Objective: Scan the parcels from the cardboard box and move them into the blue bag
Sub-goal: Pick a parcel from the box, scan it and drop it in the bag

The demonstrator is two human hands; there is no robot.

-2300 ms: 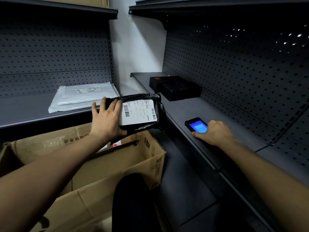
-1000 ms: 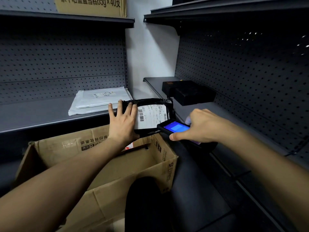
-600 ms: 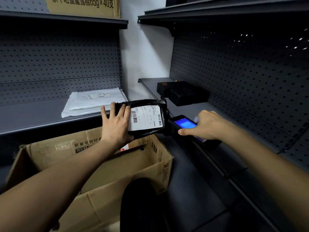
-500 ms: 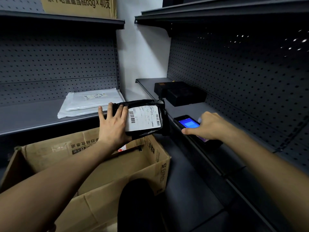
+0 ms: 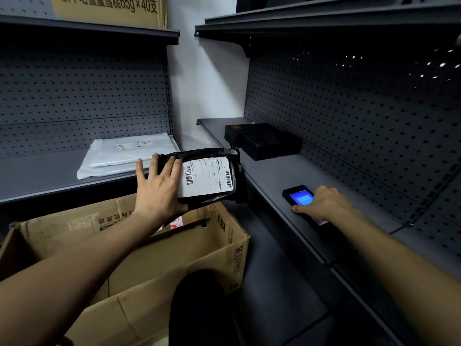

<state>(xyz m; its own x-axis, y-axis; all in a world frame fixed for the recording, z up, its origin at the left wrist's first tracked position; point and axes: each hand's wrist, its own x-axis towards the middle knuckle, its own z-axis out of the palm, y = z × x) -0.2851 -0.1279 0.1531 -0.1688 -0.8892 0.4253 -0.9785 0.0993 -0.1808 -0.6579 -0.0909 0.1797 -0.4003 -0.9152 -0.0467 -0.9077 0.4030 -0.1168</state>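
My left hand [image 5: 159, 189] grips a black plastic parcel [image 5: 212, 156] with a white barcode label, held in the air above the far edge of the open cardboard box [image 5: 174, 250]. My right hand [image 5: 324, 204] holds the handheld scanner [image 5: 298, 197], whose blue screen is lit, down on the right-hand shelf [image 5: 274, 176]. Inside the box a bit of another parcel with red print [image 5: 176, 222] shows under my wrist. The blue bag is not in view.
White mailer parcels [image 5: 129, 153] lie on the left shelf. Two black boxes [image 5: 264, 141] sit at the back of the right shelf. A printed carton [image 5: 109, 6] stands on the upper left shelf. Pegboard walls close both sides. My dark knee [image 5: 199, 303] is in front.
My right hand carried the scanner from beside the parcel's label back down onto the right shelf. My left hand kept the black parcel above the box.
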